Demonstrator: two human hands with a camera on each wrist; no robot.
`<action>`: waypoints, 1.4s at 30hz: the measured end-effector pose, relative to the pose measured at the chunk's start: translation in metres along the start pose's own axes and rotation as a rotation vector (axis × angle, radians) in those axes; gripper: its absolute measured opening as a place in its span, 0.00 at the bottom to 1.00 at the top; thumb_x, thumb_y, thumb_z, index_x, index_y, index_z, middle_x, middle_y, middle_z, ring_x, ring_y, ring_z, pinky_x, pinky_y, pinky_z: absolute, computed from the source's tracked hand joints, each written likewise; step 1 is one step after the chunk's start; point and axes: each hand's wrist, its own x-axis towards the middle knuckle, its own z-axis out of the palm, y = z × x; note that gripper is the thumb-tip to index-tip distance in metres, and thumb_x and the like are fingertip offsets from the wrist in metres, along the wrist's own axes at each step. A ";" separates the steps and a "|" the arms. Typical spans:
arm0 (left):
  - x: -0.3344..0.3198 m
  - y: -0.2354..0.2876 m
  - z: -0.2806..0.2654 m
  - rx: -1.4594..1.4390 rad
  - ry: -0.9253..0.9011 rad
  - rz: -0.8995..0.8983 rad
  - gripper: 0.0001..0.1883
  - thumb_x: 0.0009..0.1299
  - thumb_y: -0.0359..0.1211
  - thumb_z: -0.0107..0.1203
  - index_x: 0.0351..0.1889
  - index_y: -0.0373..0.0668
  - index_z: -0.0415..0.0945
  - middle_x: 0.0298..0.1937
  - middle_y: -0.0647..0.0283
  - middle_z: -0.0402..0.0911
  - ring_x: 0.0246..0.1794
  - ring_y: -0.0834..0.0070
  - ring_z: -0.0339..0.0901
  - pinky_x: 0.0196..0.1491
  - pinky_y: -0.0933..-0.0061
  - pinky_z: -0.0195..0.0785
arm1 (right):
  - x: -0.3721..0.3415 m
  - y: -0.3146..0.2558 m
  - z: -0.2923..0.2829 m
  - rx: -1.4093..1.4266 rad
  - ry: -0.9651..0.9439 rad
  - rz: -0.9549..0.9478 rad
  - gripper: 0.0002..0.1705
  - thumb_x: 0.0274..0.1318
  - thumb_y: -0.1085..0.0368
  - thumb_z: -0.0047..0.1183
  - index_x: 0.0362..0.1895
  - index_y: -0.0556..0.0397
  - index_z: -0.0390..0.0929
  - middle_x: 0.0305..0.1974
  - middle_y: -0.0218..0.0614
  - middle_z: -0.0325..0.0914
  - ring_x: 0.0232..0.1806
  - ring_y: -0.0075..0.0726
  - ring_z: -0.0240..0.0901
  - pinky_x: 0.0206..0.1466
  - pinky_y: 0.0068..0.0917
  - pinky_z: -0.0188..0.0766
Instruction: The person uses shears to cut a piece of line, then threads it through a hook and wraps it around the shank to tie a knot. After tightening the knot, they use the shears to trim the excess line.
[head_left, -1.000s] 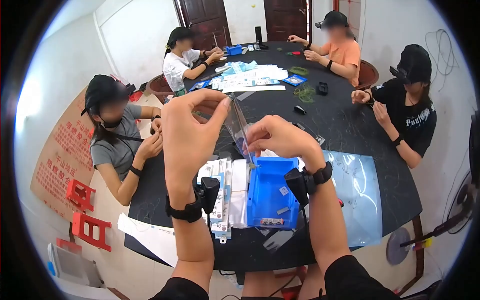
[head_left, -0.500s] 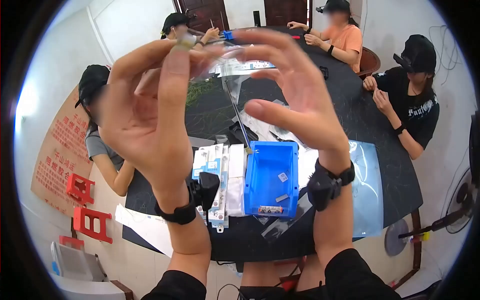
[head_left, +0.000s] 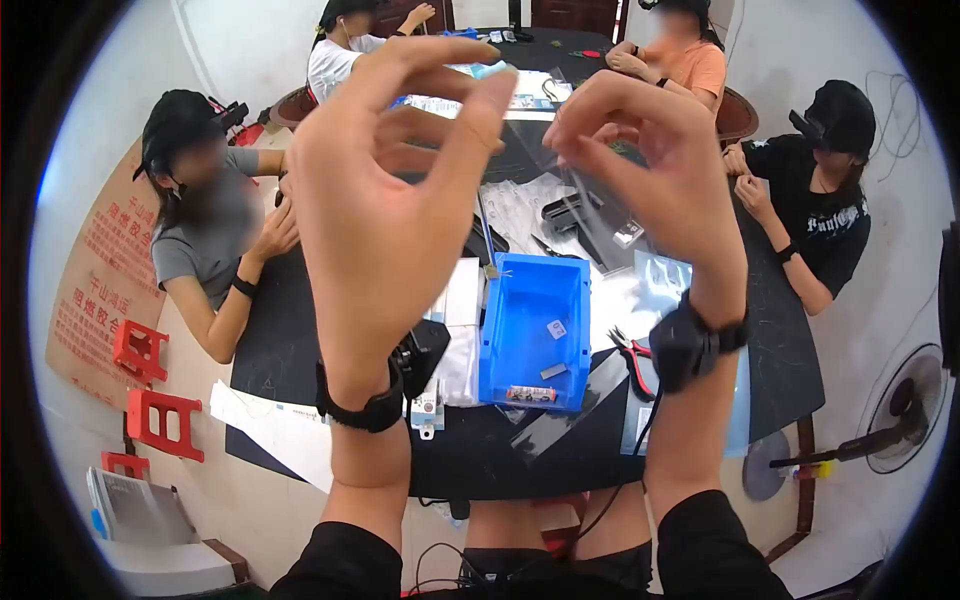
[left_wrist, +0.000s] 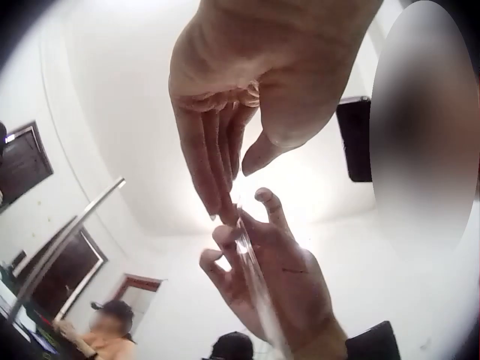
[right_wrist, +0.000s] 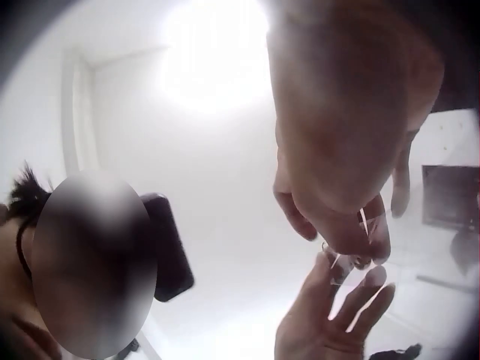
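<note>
My right hand (head_left: 650,150), raised over the table, pinches a long clear plastic sleeve (head_left: 597,215) between thumb and fingers. The sleeve slants down to the right with a small white label near its lower end; in the left wrist view it is a glossy clear strip (left_wrist: 259,289). Left of it my left hand (head_left: 390,190) is raised with fingers loosely bent and thumb apart from them. Its fingertips come close to the sleeve's upper end in the left wrist view. Below both hands sits a blue bin (head_left: 583,340) containing a white tag, a small grey piece and an orange-and-white cylinder (head_left: 531,393).
Red-handled pliers (head_left: 635,362) lie right of the bin, near a blue-tinted plastic sheet (head_left: 660,275). White packets (head_left: 458,340) lie on its left, and a thin rod (head_left: 487,232) rises at its back corner. Several people sit around the black table (head_left: 450,470).
The left hand pinched the sleeve's top a second ago; now its thumb and fingers are spread. The right hand has risen and holds the sleeve, which has swung to the right.
</note>
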 end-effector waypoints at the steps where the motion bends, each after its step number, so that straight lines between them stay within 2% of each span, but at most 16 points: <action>1: 0.001 -0.001 -0.004 0.104 0.053 0.019 0.14 0.78 0.32 0.62 0.55 0.32 0.83 0.43 0.57 0.89 0.37 0.73 0.89 0.37 0.78 0.80 | 0.006 0.016 -0.004 -0.093 -0.040 0.112 0.12 0.56 0.71 0.64 0.46 0.52 0.88 0.39 0.29 0.89 0.38 0.28 0.84 0.49 0.30 0.77; 3: 0.003 -0.004 -0.014 0.226 0.096 0.029 0.15 0.78 0.35 0.63 0.55 0.35 0.84 0.42 0.57 0.89 0.37 0.75 0.89 0.38 0.80 0.78 | 0.013 0.055 -0.006 -0.296 -0.148 0.206 0.05 0.52 0.72 0.63 0.33 0.55 0.90 0.33 0.36 0.89 0.37 0.33 0.85 0.47 0.31 0.79; 5: 0.002 -0.003 -0.018 0.183 0.100 0.013 0.14 0.78 0.35 0.62 0.54 0.35 0.85 0.42 0.57 0.90 0.37 0.75 0.89 0.38 0.80 0.78 | 0.012 0.096 -0.002 -0.648 -0.275 0.392 0.08 0.46 0.72 0.63 0.33 0.53 0.92 0.33 0.42 0.89 0.38 0.42 0.86 0.47 0.36 0.81; 10: 0.000 0.000 -0.035 0.198 0.097 0.013 0.13 0.78 0.35 0.61 0.51 0.35 0.86 0.40 0.58 0.90 0.36 0.75 0.89 0.38 0.79 0.78 | -0.006 0.169 0.029 -0.325 -0.420 0.578 0.09 0.51 0.69 0.70 0.39 0.51 0.93 0.39 0.46 0.90 0.40 0.44 0.87 0.49 0.37 0.81; 14: 0.001 0.006 -0.045 0.170 0.080 0.025 0.12 0.79 0.35 0.60 0.49 0.36 0.87 0.39 0.60 0.90 0.37 0.76 0.88 0.37 0.79 0.77 | -0.023 0.202 0.052 -0.333 -0.519 0.676 0.15 0.54 0.68 0.69 0.47 0.51 0.92 0.45 0.46 0.91 0.46 0.46 0.87 0.56 0.38 0.80; 15: 0.002 0.008 -0.046 0.158 0.065 0.035 0.11 0.79 0.35 0.60 0.49 0.36 0.87 0.39 0.60 0.90 0.37 0.77 0.88 0.37 0.79 0.77 | -0.024 0.207 0.054 -0.314 -0.576 0.729 0.20 0.55 0.67 0.68 0.54 0.48 0.90 0.52 0.45 0.89 0.51 0.47 0.86 0.60 0.39 0.79; 19: 0.002 0.009 -0.042 0.445 0.112 0.035 0.10 0.78 0.34 0.61 0.48 0.38 0.87 0.38 0.62 0.90 0.39 0.78 0.88 0.38 0.80 0.77 | -0.029 0.214 0.066 -0.260 -0.602 0.714 0.28 0.55 0.66 0.67 0.63 0.42 0.86 0.58 0.49 0.86 0.56 0.46 0.83 0.63 0.41 0.76; 23: 0.002 0.009 -0.045 0.306 0.125 0.043 0.10 0.78 0.34 0.61 0.48 0.38 0.88 0.39 0.63 0.90 0.41 0.79 0.87 0.39 0.80 0.77 | -0.028 0.212 0.065 -0.295 -0.646 0.656 0.27 0.55 0.66 0.67 0.62 0.41 0.87 0.54 0.50 0.86 0.53 0.49 0.82 0.62 0.45 0.77; 26: 0.002 -0.004 -0.052 0.347 0.107 0.042 0.10 0.78 0.35 0.61 0.48 0.39 0.88 0.40 0.63 0.91 0.42 0.79 0.88 0.39 0.80 0.77 | -0.028 0.198 0.051 -0.599 -0.427 0.241 0.20 0.54 0.65 0.65 0.53 0.46 0.88 0.43 0.52 0.85 0.46 0.55 0.81 0.57 0.47 0.77; 28: 0.003 -0.011 -0.054 0.323 0.132 0.061 0.10 0.78 0.35 0.61 0.48 0.39 0.88 0.41 0.63 0.91 0.43 0.78 0.88 0.39 0.80 0.78 | -0.024 0.146 0.039 -0.530 -0.352 0.427 0.18 0.55 0.65 0.65 0.51 0.49 0.87 0.41 0.48 0.85 0.42 0.52 0.80 0.54 0.46 0.77; 30: 0.003 -0.013 -0.057 0.321 0.138 0.080 0.10 0.78 0.35 0.61 0.48 0.40 0.88 0.40 0.62 0.91 0.43 0.78 0.88 0.39 0.81 0.78 | -0.034 0.070 0.046 -0.470 -0.131 0.492 0.14 0.53 0.67 0.65 0.45 0.52 0.86 0.39 0.44 0.85 0.40 0.48 0.80 0.50 0.45 0.77; 32: 0.001 -0.012 -0.057 0.317 0.142 0.080 0.10 0.78 0.35 0.61 0.47 0.39 0.88 0.40 0.63 0.90 0.42 0.78 0.88 0.39 0.81 0.77 | -0.057 0.003 0.070 -0.449 -0.058 0.366 0.09 0.51 0.69 0.64 0.39 0.52 0.83 0.37 0.42 0.84 0.41 0.46 0.80 0.49 0.44 0.76; 34: -0.001 -0.012 -0.054 0.307 0.151 0.072 0.10 0.78 0.35 0.61 0.47 0.39 0.88 0.39 0.63 0.90 0.41 0.79 0.87 0.38 0.81 0.77 | -0.082 -0.044 0.093 -0.447 -0.235 0.195 0.10 0.48 0.71 0.64 0.38 0.51 0.82 0.41 0.39 0.83 0.47 0.45 0.79 0.53 0.43 0.73; 36: -0.002 -0.012 -0.050 0.298 0.159 0.068 0.10 0.78 0.35 0.61 0.46 0.39 0.88 0.38 0.63 0.90 0.40 0.79 0.87 0.38 0.81 0.76 | -0.098 -0.058 0.116 -0.456 -0.426 0.168 0.16 0.48 0.71 0.65 0.44 0.53 0.82 0.48 0.40 0.83 0.56 0.47 0.76 0.61 0.42 0.70; 40: -0.003 -0.009 -0.045 0.287 0.171 0.056 0.10 0.78 0.34 0.61 0.45 0.38 0.88 0.37 0.63 0.89 0.39 0.80 0.86 0.37 0.81 0.75 | -0.106 -0.031 0.156 -0.540 -0.482 0.121 0.24 0.47 0.71 0.64 0.52 0.56 0.81 0.53 0.46 0.82 0.62 0.49 0.74 0.67 0.42 0.67; 42: -0.002 -0.007 -0.045 0.282 0.176 0.050 0.10 0.77 0.34 0.60 0.44 0.38 0.88 0.36 0.64 0.89 0.38 0.80 0.86 0.36 0.81 0.75 | -0.102 -0.021 0.169 -0.687 -0.531 0.071 0.27 0.48 0.70 0.63 0.57 0.61 0.80 0.56 0.55 0.81 0.65 0.54 0.73 0.73 0.44 0.63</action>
